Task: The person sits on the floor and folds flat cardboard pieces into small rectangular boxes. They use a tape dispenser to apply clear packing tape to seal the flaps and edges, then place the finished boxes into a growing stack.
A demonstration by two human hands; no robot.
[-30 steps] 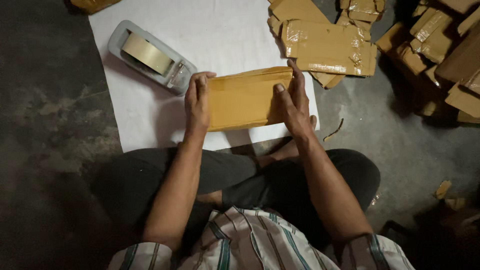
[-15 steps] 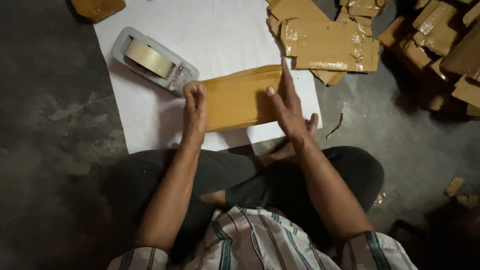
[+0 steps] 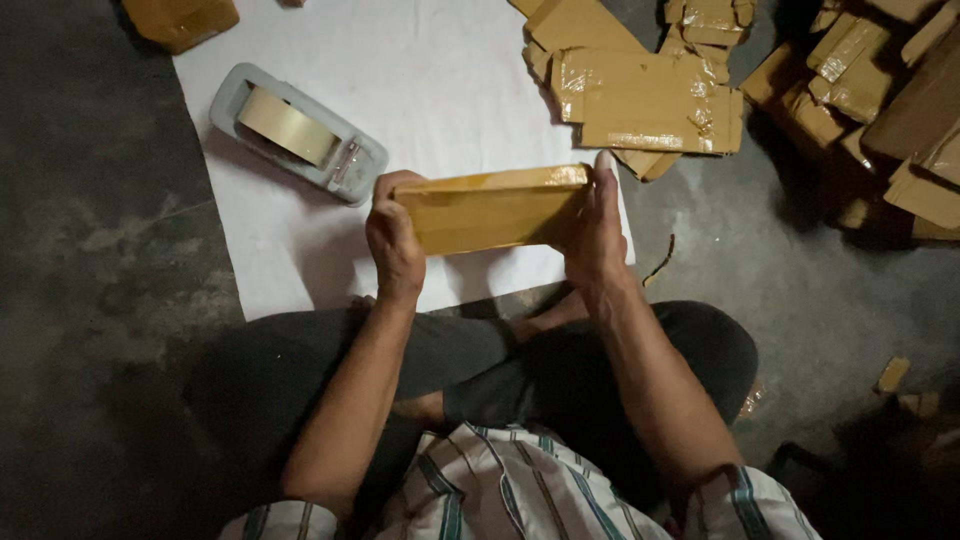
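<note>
Brown cardboard box (image 3: 490, 208), long and flat, held up off the floor between both hands, above the near edge of the white sheet (image 3: 450, 70).

Progress, judged from how things lie:
- Box reads as closed; glossy strip along its top edge looks like tape already on. Ends are hidden by the palms, so can't tell if they're sealed.
- Heap of taped boxes (image 3: 650, 100) lies beyond the right hand, on the sheet's far corner; more of the same further right on the floor. Looks like finished work.
- One more brown box (image 3: 180, 18) sits far off past the left hand, at the sheet's corner. Sealed or not: can't tell.
- Tape dispenser (image 3: 298, 133), grey with a pale roll, rests on the sheet just beyond the left hand, not touching it. Neither hand is on it.

Pose:
- Left hand (image 3: 395, 240) wrapped over the box's left end, fingers curled closed around it, knuckles toward the camera.
- Right hand (image 3: 597, 228) clamps the right end, palm flat against it, fingers extended upward along the end, one fingertip reaching past the top edge.
- Both forearms run up from the lap, elbows tucked, wrists roughly level. Box is tilted slightly, right end higher.
- Person sits cross-legged on the concrete floor (image 3: 90, 260), dark trousers, striped shirt.
</note>
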